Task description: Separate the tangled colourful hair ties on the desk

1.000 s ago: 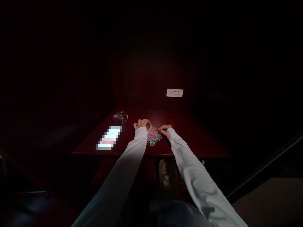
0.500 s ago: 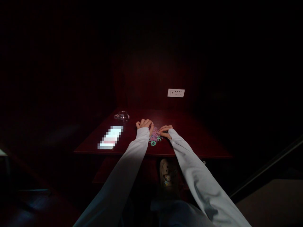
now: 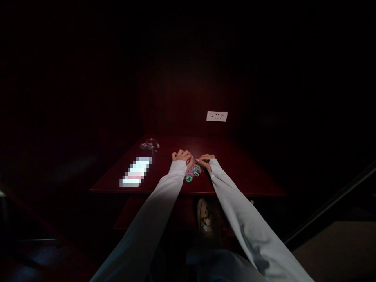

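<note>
A small heap of pink, purple and green elastic bands lies on the dark red table between my hands. My left hand rests at the heap's left edge, its fingers curled and the thumb side against the bands. From the right, my right hand reaches in with thumb and forefinger pinched over the heap's far side. Whatever sits between the fingertips of either hand is too small and dark to make out. The green bands form small coils at the near edge.
A lit phone-like screen, blurred out, lies to the left. Behind it stands a clear container with pinkish bits at its sides. A white power socket is on the back wall. Below the table edge a brown clog shows.
My hands have come closer together over the heap. My left hand has shifted right, covering more of the bands; my right fingertips have moved slightly left. The view has tilted a little.
</note>
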Action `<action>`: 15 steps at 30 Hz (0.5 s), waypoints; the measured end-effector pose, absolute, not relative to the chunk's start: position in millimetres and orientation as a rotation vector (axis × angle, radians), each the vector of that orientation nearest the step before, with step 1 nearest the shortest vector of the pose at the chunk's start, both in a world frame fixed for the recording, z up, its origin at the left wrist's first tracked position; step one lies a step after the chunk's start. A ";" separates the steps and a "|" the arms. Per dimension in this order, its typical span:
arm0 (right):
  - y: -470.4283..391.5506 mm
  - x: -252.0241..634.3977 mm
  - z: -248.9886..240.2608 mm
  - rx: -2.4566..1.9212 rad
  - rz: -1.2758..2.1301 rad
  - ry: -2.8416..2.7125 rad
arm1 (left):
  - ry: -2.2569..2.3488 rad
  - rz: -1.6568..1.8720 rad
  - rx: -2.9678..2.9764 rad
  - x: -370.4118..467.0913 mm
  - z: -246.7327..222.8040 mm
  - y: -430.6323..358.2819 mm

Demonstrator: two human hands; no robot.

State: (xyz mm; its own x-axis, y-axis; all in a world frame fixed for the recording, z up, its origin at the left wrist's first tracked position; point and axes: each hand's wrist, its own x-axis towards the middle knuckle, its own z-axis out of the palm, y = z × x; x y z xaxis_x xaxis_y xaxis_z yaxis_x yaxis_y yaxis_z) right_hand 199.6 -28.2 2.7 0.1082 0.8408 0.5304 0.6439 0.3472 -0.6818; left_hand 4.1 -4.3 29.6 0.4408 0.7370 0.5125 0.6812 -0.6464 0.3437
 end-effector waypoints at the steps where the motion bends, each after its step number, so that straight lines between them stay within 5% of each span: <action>1: -27.0 200.5 3.0 -1.390 0.238 -1.595 | 1.275 0.980 2.595 4.6 30.4 -5.5; 15: -18.6 204.9 2.8 -1.475 0.206 -1.478 | 1.315 1.048 2.560 6.6 23.5 1.5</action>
State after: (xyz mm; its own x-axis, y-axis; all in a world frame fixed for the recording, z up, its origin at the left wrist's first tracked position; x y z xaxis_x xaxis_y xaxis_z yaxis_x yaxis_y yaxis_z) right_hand 204.9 -18.6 2.8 0.2396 0.8292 0.5050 0.6595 0.2427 -0.7115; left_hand 6.6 1.5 23.5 0.3979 0.7438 0.5370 0.6898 -0.6285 0.3594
